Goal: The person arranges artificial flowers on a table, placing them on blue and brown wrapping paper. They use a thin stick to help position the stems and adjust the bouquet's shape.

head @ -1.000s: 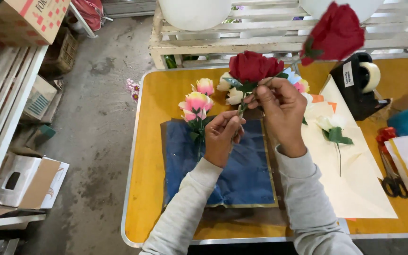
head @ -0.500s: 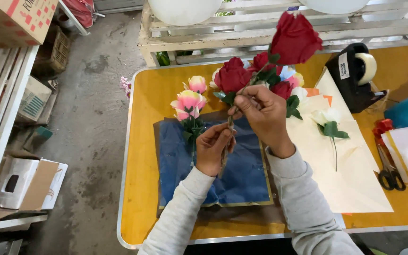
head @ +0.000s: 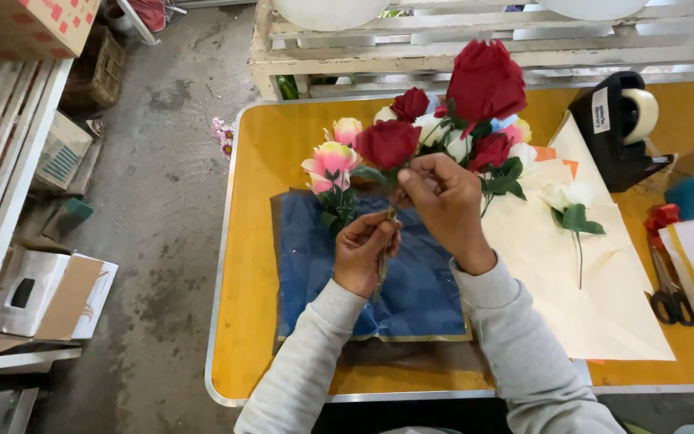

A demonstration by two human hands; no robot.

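At frame centre your left hand (head: 365,251) grips the red rose (head: 388,143) stem low while your right hand (head: 443,201) pinches just under the bloom (stem running upright, bloom toward the frame's top), above the blue paper (head: 411,289).

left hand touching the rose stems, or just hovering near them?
Touching. The head view shows the left hand with its fingers closed around the rose stems, below the red rose; no gap visible.
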